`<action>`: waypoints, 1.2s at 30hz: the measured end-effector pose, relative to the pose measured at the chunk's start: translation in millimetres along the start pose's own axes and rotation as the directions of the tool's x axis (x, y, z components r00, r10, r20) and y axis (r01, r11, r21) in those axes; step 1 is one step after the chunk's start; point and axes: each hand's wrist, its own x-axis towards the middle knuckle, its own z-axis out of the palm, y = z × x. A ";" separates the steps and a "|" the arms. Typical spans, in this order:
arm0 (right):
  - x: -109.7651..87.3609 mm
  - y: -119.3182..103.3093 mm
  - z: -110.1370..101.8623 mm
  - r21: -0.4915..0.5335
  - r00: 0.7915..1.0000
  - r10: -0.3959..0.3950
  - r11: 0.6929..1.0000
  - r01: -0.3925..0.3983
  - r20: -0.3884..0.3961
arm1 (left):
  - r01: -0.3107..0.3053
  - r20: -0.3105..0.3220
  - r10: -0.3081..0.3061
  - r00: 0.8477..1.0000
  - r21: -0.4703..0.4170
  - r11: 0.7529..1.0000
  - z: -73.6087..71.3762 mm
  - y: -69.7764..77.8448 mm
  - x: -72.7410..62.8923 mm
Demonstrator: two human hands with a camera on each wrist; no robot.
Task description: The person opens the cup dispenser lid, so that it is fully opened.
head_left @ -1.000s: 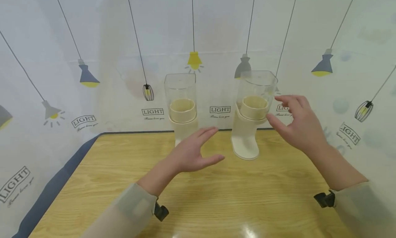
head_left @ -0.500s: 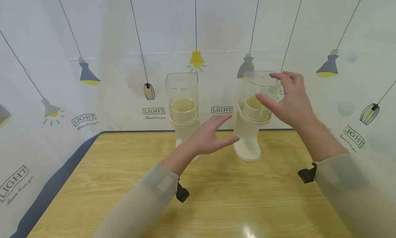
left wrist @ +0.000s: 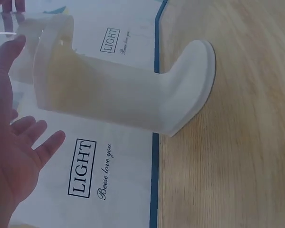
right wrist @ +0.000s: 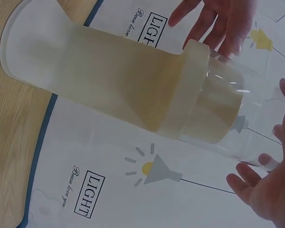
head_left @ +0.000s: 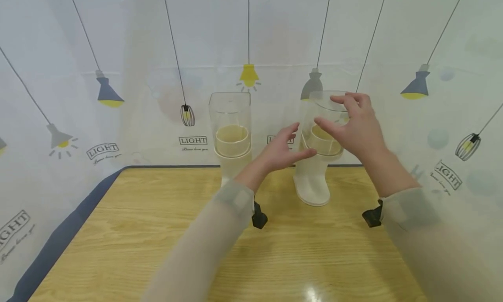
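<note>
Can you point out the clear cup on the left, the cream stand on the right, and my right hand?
Left cup (head_left: 230, 113): head view, on its clear front wall.
Right stand (right wrist: 109, 76): right wrist view, on its column.
Right hand (head_left: 356, 129): head view, on its back.

Nearest your right fingers (head_left: 341, 99), you have a smooth, glossy, clear plastic-looking container (head_left: 315, 109) and a matt plastic stand (head_left: 311, 184); beneath them lies a shiny wood-grain counter (head_left: 298, 254), behind them a creased, cloth-like backdrop (head_left: 283, 44).
</note>
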 end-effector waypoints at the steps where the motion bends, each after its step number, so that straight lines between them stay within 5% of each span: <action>1: -0.7 0.6 0.5 0.002 1.000 -0.003 1.000 0.003 -0.010 | 0.005 0.003 -0.005 1.000 -0.016 1.000 1.2 0.5 3.8; 12: -1.8 6.3 7.0 0.030 0.997 -0.008 0.999 0.010 -0.074 | 0.026 0.050 -0.020 0.999 -0.126 0.992 9.5 8.8 18.4; 26: -2.7 9.5 4.0 0.072 0.997 -0.028 0.997 0.034 -0.075 | 0.009 -0.074 -0.017 0.997 -0.100 0.995 27.8 6.8 8.3; 36: -3.6 13.9 4.4 0.195 0.996 -0.042 0.979 0.056 -0.075 | 0.001 -0.199 -0.013 0.980 -0.063 0.998 39.0 11.6 -2.0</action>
